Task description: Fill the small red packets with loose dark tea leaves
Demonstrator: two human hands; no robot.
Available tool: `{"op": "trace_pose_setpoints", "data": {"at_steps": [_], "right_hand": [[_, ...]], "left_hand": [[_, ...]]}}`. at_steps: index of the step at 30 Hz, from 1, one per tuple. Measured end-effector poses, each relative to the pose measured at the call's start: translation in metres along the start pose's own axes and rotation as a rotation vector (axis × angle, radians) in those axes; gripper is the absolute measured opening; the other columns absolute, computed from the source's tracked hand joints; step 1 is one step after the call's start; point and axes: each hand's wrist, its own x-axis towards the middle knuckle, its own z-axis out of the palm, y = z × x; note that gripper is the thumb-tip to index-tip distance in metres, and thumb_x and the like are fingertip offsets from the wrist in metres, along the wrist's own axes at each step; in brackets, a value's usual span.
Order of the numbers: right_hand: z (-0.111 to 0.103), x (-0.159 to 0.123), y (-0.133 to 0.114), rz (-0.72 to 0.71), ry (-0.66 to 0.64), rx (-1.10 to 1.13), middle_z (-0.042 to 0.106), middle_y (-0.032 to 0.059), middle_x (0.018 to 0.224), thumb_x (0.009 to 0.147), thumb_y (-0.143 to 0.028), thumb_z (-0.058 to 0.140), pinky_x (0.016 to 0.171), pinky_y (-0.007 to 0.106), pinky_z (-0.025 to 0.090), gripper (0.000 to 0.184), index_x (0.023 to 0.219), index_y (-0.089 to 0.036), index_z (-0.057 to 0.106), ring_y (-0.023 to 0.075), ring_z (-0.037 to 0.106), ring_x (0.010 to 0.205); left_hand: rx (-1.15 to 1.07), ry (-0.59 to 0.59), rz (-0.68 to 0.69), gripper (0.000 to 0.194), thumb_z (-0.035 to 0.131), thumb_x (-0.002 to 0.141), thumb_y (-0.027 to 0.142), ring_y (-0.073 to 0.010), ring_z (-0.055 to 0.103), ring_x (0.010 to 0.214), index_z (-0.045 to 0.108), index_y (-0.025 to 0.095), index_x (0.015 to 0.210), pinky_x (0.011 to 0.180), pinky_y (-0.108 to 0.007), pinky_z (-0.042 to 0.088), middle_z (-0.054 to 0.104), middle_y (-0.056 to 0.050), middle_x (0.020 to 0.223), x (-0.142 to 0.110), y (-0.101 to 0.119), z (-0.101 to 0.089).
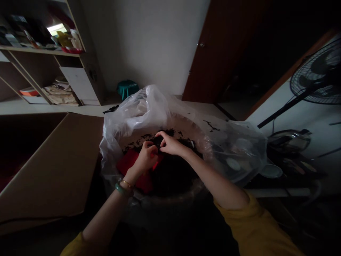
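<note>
A round container lined with a clear plastic bag [157, 106] stands before me, holding dark, loose, leaf-like material [173, 174]. Inside it, on the left, lies a red packet [144, 182] with a flat red part [127, 161] beside it. My left hand [146, 156] is closed at the packet's upper edge, with red showing between its fingers. Close by on the right, my right hand [170, 145] bends over the dark material, thumb and fingers curled toward each other. What sits between its fingertips is too dark to make out.
An open cardboard box [53, 163] stands at the left. The plastic liner spreads right toward a surface with a pan [289, 140] and a small dish [271, 171]. A fan [317, 74] is at the right, shelves [39, 51] back left, a teal bag-like thing [127, 89] by the wall.
</note>
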Motion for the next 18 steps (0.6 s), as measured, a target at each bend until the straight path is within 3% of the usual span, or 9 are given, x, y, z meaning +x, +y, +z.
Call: {"op": "trace_pose_setpoints", "data": {"at_steps": [3, 6, 11, 14, 16, 18], "right_hand": [[0.003, 0.005, -0.004, 0.004, -0.047, -0.028, 0.064, -0.0019, 0.068, 0.07, -0.003, 0.053, 0.065, 0.022, 0.043, 0.067, 0.134, -0.017, 0.041, 0.0133, 0.058, 0.064], [0.002, 0.008, -0.003, -0.03, -0.183, -0.033, 0.072, 0.0032, 0.084, 0.071, -0.008, 0.054, 0.065, 0.022, 0.044, 0.076, 0.144, -0.016, 0.032, 0.0141, 0.06, 0.066], [0.006, 0.006, 0.005, -0.08, -0.279, -0.093, 0.067, 0.0096, 0.116, 0.065, -0.017, 0.065, 0.064, 0.023, 0.045, 0.089, 0.146, -0.016, 0.03, 0.0168, 0.062, 0.072], [0.016, 0.004, 0.007, -0.027, -0.196, -0.098, 0.07, 0.0085, 0.106, 0.069, -0.016, 0.062, 0.069, 0.024, 0.044, 0.086, 0.147, -0.019, 0.026, 0.0184, 0.064, 0.077], [0.024, 0.003, 0.007, 0.031, -0.107, -0.109, 0.072, 0.0067, 0.092, 0.075, -0.016, 0.057, 0.073, 0.025, 0.043, 0.078, 0.147, -0.02, 0.027, 0.0192, 0.063, 0.077], [0.033, 0.002, 0.005, 0.064, -0.056, -0.125, 0.071, 0.0045, 0.079, 0.08, -0.017, 0.053, 0.076, 0.027, 0.043, 0.072, 0.147, -0.021, 0.028, 0.0194, 0.063, 0.076]], "left_hand": [[0.005, -0.013, 0.012, 0.017, 0.053, 0.063, 0.001, -0.023, 0.05, 0.105, 0.056, 0.017, 0.069, 0.089, -0.037, 0.049, 0.047, -0.007, 0.1, -0.001, 0.0, 0.001], [0.011, 0.021, 0.015, 0.017, 0.054, 0.063, 0.001, -0.0232, 0.05, 0.106, 0.056, 0.016, 0.069, 0.09, -0.038, 0.049, 0.047, -0.008, 0.102, 0.0, -0.001, 0.001], [-0.023, 0.054, 0.044, 0.016, 0.053, 0.068, 0.005, -0.0198, 0.055, 0.098, 0.058, 0.016, 0.079, 0.087, -0.037, 0.05, 0.05, -0.009, 0.106, -0.005, -0.002, 0.001], [-0.075, 0.041, 0.044, 0.04, 0.056, 0.069, 0.011, -0.0211, 0.056, 0.102, 0.052, 0.016, 0.109, 0.089, -0.037, 0.049, 0.053, -0.011, 0.112, -0.015, -0.006, 0.008], [-0.076, 0.058, 0.009, 0.073, 0.064, 0.066, 0.017, -0.025, 0.053, 0.114, 0.033, 0.016, 0.133, 0.096, -0.041, 0.045, 0.05, -0.015, 0.126, -0.023, -0.011, 0.017], [-0.038, 0.092, -0.083, 0.088, 0.07, 0.064, 0.022, -0.0281, 0.051, 0.12, 0.024, 0.017, 0.139, 0.097, -0.043, 0.044, 0.049, -0.016, 0.131, -0.03, -0.017, 0.027]]}}
